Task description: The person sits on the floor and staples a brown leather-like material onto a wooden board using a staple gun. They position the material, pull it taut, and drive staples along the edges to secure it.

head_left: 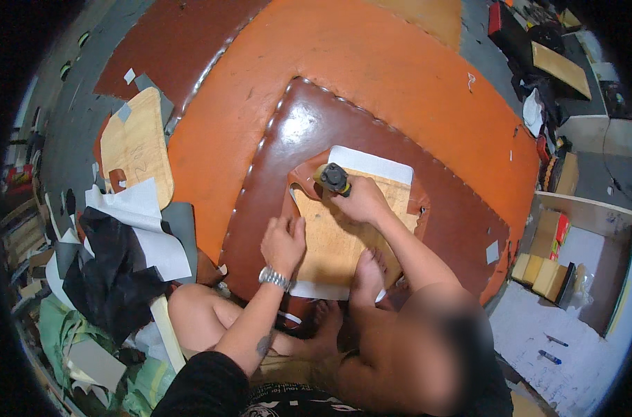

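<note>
A pale plywood panel (333,250) with white padding at two edges and brown leather (302,174) folded around it lies on a padded maroon mat (260,208). My right hand (358,200) grips a black-and-olive staple gun (333,178) over the panel's upper left corner, against the folded leather. My left hand (285,243) has curled fingers on the leather along the panel's left edge. My bare right foot (367,278) rests on the panel's lower part.
Orange leather padding (385,69) surrounds the mat. A wooden board (139,149), white sheets (128,205) and black fabric (107,271) lie at left. At right are shelves (580,174), foam blocks (538,278) and pens (549,356) on a pale surface.
</note>
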Demonstrator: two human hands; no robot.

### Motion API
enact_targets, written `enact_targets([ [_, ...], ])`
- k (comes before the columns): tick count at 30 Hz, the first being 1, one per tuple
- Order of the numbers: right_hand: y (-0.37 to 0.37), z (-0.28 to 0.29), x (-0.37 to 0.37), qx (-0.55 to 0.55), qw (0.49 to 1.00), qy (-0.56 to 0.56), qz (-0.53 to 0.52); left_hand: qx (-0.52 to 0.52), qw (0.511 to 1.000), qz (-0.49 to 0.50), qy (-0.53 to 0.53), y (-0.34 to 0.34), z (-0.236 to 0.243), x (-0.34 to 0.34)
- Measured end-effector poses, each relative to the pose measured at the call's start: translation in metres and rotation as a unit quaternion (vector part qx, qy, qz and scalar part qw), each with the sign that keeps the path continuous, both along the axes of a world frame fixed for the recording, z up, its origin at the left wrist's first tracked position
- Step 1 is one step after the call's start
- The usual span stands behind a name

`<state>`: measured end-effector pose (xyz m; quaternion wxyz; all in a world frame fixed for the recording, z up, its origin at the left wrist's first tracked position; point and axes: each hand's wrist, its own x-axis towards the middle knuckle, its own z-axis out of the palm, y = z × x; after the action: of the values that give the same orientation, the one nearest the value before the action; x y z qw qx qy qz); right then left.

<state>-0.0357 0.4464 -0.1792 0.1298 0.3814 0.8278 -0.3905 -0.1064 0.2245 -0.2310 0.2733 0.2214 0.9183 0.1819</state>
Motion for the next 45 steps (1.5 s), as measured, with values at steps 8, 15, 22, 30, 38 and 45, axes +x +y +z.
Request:
enact_targets([
  [8, 0.003, -0.006, 0.002, -0.008, 0.999, -0.039, -0.002, 0.157, 0.976, 0.146, 0.046, 0.064, -0.042, -0.049],
  [15, 0.006, -0.01, 0.001, -0.001, 0.999, -0.05, 0.004, 0.281, 0.95, 0.127, 0.041, 0.05, -0.052, -0.05],
  [22, 0.01, -0.009, 0.002, -0.015, 0.998, -0.065, 0.014, 0.28, 0.958, 0.024, 0.058, 0.041, -0.037, -0.052],
  [30, 0.018, -0.009, -0.002, -0.034, 0.998, -0.06, -0.006, 0.228, 0.967, -0.062, 0.099, 0.049, -0.03, -0.046],
  [38, 0.015, -0.011, -0.004, -0.007, 0.997, -0.077, 0.004, 0.089, 0.971, -0.194, 0.112, 0.058, -0.037, -0.031],
  [45, 0.002, 0.004, -0.023, 0.01, 0.998, -0.064, 0.027, 0.057, 0.974, -0.214, 0.039, 0.049, -0.035, -0.024],
])
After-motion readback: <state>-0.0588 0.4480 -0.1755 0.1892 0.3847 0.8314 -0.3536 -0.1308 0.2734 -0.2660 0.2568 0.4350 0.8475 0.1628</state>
